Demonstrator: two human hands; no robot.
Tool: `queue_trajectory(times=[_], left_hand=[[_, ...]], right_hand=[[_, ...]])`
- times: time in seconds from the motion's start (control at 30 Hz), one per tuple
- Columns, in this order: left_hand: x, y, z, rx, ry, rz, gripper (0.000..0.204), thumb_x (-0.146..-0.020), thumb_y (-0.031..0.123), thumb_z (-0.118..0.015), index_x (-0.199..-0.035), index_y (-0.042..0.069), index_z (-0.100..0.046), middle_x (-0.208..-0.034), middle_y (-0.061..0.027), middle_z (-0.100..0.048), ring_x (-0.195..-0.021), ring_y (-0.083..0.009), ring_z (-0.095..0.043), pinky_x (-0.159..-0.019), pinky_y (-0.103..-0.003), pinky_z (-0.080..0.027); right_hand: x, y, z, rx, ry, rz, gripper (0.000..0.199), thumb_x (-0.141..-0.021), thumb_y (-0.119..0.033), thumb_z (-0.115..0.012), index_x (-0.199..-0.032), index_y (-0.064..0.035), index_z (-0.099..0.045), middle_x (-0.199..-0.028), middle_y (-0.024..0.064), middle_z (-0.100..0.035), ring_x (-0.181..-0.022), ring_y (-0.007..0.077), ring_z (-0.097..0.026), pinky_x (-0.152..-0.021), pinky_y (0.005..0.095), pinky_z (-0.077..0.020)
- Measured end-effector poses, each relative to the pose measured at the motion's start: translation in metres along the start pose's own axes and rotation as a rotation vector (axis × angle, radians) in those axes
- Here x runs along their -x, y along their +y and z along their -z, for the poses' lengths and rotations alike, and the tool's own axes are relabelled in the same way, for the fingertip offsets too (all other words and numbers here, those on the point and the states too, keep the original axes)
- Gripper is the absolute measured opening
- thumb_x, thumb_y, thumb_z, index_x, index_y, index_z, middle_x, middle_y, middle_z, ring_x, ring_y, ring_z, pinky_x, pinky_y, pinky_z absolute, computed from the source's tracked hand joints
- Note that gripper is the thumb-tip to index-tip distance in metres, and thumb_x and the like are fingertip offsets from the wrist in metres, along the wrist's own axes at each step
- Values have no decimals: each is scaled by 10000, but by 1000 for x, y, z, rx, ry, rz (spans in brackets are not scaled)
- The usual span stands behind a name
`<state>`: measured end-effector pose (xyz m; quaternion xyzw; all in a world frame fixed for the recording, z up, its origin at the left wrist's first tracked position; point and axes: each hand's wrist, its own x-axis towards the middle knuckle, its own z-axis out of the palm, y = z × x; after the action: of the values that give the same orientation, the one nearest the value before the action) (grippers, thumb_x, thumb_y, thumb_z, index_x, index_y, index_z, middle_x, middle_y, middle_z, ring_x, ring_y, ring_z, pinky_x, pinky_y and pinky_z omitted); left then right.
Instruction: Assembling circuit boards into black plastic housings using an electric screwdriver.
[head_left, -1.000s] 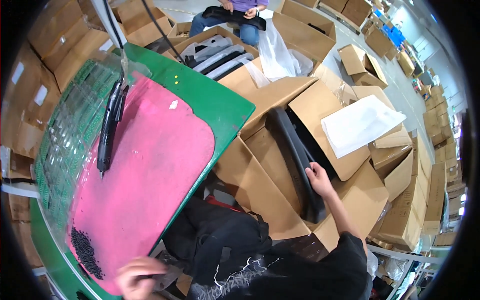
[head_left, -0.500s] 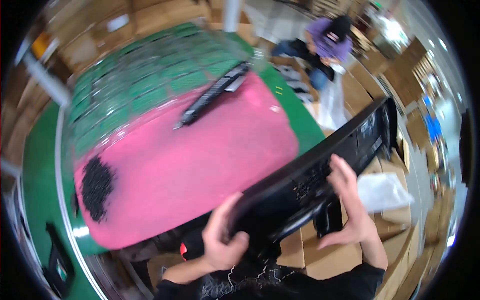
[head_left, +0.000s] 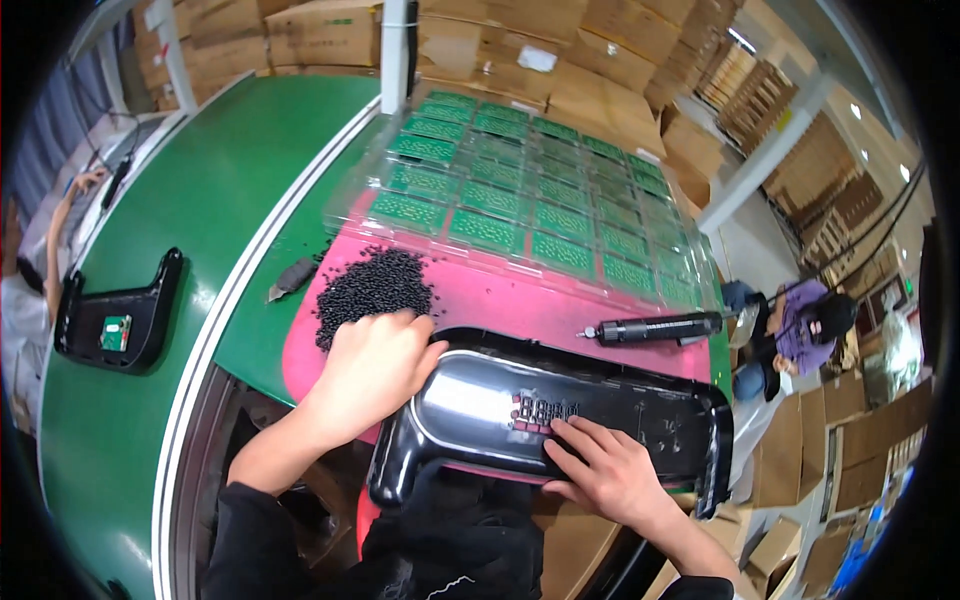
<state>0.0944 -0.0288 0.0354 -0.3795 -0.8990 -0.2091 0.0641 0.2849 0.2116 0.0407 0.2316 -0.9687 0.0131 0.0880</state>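
Lower centre: right hand (head_left: 608,475) lies flat, fingers spread, on the glossy black plastic panel (head_left: 560,415) lying on the pink mat (head_left: 500,300) at the desk's near edge. Left hand (head_left: 372,368), loosely curled, rests at the panel's left end, touching the pile of small black screws (head_left: 372,288); whether it grips any, cannot tell. Beyond: black electric screwdriver (head_left: 655,327), then clear trays of green circuit boards (head_left: 530,180) at upper centre.

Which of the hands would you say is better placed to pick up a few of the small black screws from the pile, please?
Left, probably. The left hand already rests at the edge of the pile of black screws, while the right hand lies flat on the black plastic housing, farther from the pile.
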Motion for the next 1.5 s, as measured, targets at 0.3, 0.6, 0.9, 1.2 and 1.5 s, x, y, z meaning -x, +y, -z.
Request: queue_trajectory(times=[0.3, 0.6, 0.9, 1.2, 1.5], left_hand=[[-76, -17, -69, 281, -58, -576, 281, -802, 155, -633, -1020, -17, -594, -902, -188, -650, -890, -370, -641, -758, -464, -521], [-73, -16, -68, 160, -126, -500, 231, -870, 213, -612, -982, 11, -598, -937, -147, -638, -875, -319, -645, -746, -430, -530], [-76, -24, -52, 352, 269, -487, 180, -828, 169, -655, -929, 21, -641, -892, -120, -614, -860, -286, -604, -756, -392, -499], [-80, -25, -21, 627, 788, -34, 686, -770, 156, -740, -1316, -38, -370, -1267, -231, -392, -1209, -398, -358, -1030, -471, -319], [-47, 4, -14, 1457, -732, -183, 230, -1019, 162, -423, -1153, 12, -535, -986, -44, -661, -817, -122, -646, -697, -261, -525]], right_hand=[[-167, 29, 13, -394, 501, -53, 167, -808, -35, -630, -969, -5, -596, -868, 137, -615, -817, 319, -592, -757, 379, -471], [-340, 101, -91, -179, 229, -333, 435, -885, -292, -591, -1236, -37, -557, -1333, 197, -450, -1234, 361, -433, -1019, 478, -385], [-367, 112, -101, -58, 239, -291, 659, -919, -376, -505, -1387, 70, -373, -1502, 157, -328, -1353, 367, -299, -1120, 502, -215], [-201, 78, 10, -978, 341, -242, 651, -867, -283, -662, -1423, -37, -430, -1517, 118, -332, -1346, 225, -343, -1034, 361, -348], [-68, 26, 20, -906, 449, -344, 984, -751, -66, -778, -1507, 26, -154, -1509, 199, -314, -1192, 210, -519, -883, 309, -457]])
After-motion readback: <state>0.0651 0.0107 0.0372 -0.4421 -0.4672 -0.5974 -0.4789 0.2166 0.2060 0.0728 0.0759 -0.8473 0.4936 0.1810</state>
